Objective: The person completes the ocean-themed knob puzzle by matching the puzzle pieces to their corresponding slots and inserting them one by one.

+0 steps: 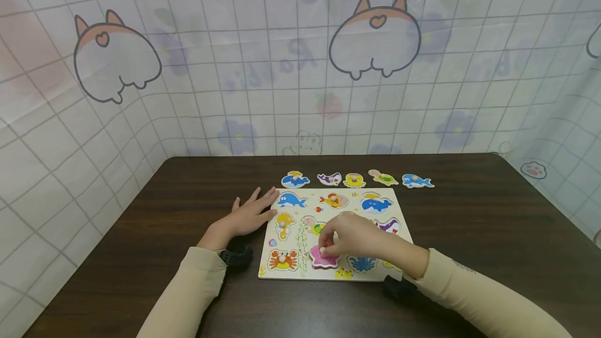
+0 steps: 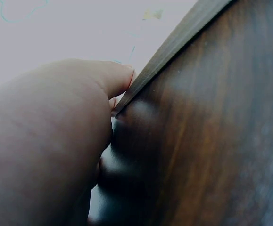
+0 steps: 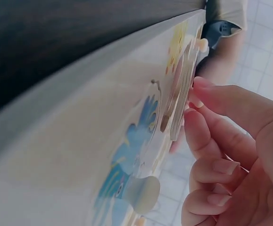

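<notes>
My right hand (image 1: pixel 354 233) pinches the knob of a pink puzzle piece (image 1: pixel 324 262) between thumb and fingertips. In the right wrist view the piece (image 3: pixel 181 101) shows edge-on, close over the board's surface, with the other fingers curled beside it. Below it lies a pale wooden peg puzzle board (image 1: pixel 328 276) with sea-animal pictures. At the board's upper left edge my left hand (image 1: pixel 249 216) rests with fingers spread and fairly straight, fingertips on the edge. The left wrist view has its thumb (image 2: pixel 115 77) against the board's side. Knobbed crab (image 1: pixel 283 260) and seahorse (image 1: pixel 284 226) pieces sit in the board.
Several loose pieces line the table beyond the board: a spouting whale (image 1: pixel 295 180), a purple-and-white one (image 1: pixel 329 179), a yellow one (image 1: pixel 354 180), a turtle (image 1: pixel 382 177) and a blue whale (image 1: pixel 418 181). The dark wooden table (image 1: pixel 488 213) meets a tiled-print curtain (image 1: pixel 281 108) behind.
</notes>
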The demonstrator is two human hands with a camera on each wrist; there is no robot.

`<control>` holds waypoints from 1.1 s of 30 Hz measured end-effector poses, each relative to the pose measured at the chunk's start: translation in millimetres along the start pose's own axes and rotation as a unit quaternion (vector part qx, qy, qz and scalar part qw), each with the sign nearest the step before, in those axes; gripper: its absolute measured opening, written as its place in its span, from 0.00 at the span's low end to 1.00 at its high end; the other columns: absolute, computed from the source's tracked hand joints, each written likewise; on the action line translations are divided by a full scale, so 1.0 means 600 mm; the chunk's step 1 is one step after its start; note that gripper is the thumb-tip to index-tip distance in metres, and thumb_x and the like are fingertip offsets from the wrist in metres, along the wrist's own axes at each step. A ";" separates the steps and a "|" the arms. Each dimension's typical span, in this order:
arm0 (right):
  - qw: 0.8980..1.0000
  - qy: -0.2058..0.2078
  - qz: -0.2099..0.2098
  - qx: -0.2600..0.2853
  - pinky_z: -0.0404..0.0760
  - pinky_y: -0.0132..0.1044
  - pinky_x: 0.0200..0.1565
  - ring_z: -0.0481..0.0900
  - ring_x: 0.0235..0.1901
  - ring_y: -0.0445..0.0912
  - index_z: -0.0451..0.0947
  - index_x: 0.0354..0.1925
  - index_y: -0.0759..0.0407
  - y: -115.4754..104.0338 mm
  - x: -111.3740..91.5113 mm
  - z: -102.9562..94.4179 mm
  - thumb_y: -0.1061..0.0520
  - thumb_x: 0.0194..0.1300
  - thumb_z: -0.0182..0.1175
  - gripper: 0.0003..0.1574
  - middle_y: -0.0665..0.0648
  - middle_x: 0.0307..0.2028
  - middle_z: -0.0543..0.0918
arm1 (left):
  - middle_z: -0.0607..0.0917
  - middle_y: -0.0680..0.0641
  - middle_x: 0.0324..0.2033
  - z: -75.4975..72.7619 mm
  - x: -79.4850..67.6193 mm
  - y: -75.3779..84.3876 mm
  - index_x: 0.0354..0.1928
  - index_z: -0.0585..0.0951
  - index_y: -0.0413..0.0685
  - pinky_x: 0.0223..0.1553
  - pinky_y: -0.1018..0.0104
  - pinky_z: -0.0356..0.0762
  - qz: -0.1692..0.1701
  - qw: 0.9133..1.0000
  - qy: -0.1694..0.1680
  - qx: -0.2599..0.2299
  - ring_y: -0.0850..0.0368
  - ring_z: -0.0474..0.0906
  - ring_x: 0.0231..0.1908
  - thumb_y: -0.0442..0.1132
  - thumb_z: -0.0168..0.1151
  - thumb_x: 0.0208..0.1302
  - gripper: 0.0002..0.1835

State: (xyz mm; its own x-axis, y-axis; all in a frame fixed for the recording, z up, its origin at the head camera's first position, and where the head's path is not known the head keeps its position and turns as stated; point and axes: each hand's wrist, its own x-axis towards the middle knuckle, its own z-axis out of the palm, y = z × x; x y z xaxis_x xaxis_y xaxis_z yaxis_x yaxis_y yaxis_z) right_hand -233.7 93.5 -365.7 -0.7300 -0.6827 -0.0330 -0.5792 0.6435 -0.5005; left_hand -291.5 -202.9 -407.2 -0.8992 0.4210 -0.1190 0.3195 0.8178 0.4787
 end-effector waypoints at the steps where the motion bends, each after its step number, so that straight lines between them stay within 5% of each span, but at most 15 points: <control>1: 1.000 -0.002 0.003 -0.003 0.69 0.33 0.29 0.73 0.28 0.39 0.89 0.30 0.48 -0.001 0.001 0.000 0.55 0.62 0.75 0.04 0.40 0.20 0.78 | 0.47 0.48 0.81 0.000 0.000 0.000 0.83 0.50 0.53 0.67 0.25 0.22 0.000 1.000 0.000 -0.001 0.38 0.31 0.79 0.55 0.46 0.82 0.36; 33: 0.999 -0.019 0.025 -0.026 0.73 0.37 0.33 0.74 0.29 0.40 0.89 0.31 0.46 -0.013 0.004 0.005 0.53 0.62 0.75 0.03 0.38 0.22 0.79 | 0.46 0.48 0.82 -0.003 -0.002 0.001 0.83 0.49 0.54 0.67 0.25 0.21 -0.002 1.000 -0.005 0.000 0.39 0.30 0.79 0.56 0.46 0.82 0.37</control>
State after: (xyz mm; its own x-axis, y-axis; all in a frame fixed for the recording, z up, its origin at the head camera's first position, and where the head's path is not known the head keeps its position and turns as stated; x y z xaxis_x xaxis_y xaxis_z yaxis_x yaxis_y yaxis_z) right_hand -229.9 85.6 -364.2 -0.7444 -0.6617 -0.0895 -0.5617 0.6931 -0.4518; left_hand -290.8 -203.2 -405.3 -0.8977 0.4209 -0.1303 0.3150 0.8198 0.4783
